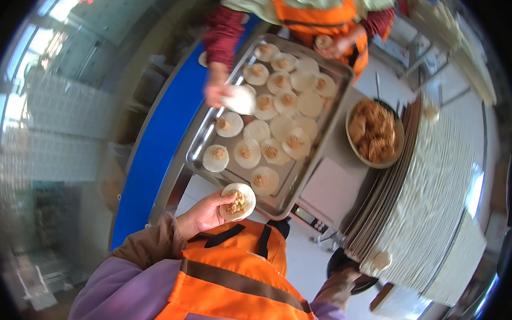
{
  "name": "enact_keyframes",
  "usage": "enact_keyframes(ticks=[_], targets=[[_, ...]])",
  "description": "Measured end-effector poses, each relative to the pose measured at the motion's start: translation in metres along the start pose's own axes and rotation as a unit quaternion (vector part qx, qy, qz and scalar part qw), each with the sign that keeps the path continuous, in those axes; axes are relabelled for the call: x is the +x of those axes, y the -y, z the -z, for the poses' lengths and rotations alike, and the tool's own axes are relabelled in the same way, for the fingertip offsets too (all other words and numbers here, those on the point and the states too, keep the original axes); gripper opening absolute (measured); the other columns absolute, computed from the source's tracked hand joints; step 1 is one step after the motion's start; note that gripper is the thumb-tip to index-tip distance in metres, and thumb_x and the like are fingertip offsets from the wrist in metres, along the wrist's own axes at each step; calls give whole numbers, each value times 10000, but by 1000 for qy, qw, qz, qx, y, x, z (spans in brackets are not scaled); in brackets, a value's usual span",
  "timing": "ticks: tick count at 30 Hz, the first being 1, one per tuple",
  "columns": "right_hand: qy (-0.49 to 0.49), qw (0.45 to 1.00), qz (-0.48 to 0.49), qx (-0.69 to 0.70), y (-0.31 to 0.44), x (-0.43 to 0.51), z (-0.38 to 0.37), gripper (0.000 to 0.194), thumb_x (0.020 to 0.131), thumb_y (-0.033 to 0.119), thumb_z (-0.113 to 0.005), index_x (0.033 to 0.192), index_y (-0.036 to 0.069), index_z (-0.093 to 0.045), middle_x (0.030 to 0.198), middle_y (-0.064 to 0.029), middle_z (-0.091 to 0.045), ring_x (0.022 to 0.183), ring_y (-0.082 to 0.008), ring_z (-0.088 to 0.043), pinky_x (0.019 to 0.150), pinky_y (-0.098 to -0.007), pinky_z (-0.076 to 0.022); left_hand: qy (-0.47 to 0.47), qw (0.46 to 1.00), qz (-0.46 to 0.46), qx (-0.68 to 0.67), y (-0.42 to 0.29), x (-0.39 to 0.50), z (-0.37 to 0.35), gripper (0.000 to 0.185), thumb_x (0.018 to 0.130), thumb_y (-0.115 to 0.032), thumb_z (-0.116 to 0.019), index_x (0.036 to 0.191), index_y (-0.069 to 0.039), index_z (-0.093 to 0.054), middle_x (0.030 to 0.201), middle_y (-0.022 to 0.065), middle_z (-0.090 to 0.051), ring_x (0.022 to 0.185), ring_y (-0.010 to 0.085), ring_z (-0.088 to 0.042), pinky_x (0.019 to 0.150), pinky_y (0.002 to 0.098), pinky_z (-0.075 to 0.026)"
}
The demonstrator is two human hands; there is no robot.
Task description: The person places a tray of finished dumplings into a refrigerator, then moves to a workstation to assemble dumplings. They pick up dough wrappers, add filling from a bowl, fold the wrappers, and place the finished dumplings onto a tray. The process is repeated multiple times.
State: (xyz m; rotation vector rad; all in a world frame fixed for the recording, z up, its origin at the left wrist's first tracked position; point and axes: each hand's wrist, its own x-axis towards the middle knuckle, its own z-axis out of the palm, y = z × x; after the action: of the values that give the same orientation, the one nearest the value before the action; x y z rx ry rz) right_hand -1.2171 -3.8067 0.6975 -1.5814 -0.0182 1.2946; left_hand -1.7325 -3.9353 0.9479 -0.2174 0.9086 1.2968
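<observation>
My left hand (pixel 207 212) holds a round dough wrapper (pixel 248 203) from its left side, near the front edge of a metal tray (pixel 233 178). A mound of minced filling (pixel 236 203) sits on that wrapper, and my thumb rests against it. On the tray lie several dough rounds (pixel 257 131), many with a dab of filling in the middle. My right hand (pixel 352 274) reaches low to the right, at a dark round bowl (pixel 335 268). Its fingers are hidden there, so what it holds does not show.
Across the tray, a co-worker's hand (pixel 216 92) carries pale dough rounds (pixel 240 99); their other hand (pixel 340 47) holds a filled round. At right stand a bowl of filling (pixel 374 131), a digital scale (pixel 330 185) and a cloth-covered stack (pixel 436 191). A blue conveyor belt (pixel 162 124) runs along the left.
</observation>
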Motion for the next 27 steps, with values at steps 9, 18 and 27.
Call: enact_keyframes(ticks=[9, 18, 27], targets=[[466, 669, 324, -480, -84, -286, -263, 137, 870, 121, -637, 886, -14, -656, 712, -78, -633, 656, -107, -576, 593, -260, -449, 1, 981, -168, -100, -39, -50, 101, 384, 906, -166, -576, 1252, -42, -465, 1188, 108, -572, 1094, 263, -580, 910, 428, -503], [612, 219, 600, -467, -244, -388, -644, 382, 715, 23, -576, 1091, 95, -567, 989, -116, -615, 949, -355, -562, 796, -423, -491, -65, 942, -271, -184, -24, -119, 190, 353, 936, -135, -527, 1265, -49, -431, 1202, 114, -553, 1105, 264, -574, 880, 433, -520], [603, 195, 554, -540, -252, -391, -608, 302, 751, 77, -631, 1045, 147, -638, 1026, -67, -584, 998, -266, -554, 835, -375, -485, -122, 913, -294, -256, -35, -132, 204, 363, 944, -138, -512, 1285, -69, -408, 1229, 104, -539, 1124, 258, -563, 884, 437, -511]])
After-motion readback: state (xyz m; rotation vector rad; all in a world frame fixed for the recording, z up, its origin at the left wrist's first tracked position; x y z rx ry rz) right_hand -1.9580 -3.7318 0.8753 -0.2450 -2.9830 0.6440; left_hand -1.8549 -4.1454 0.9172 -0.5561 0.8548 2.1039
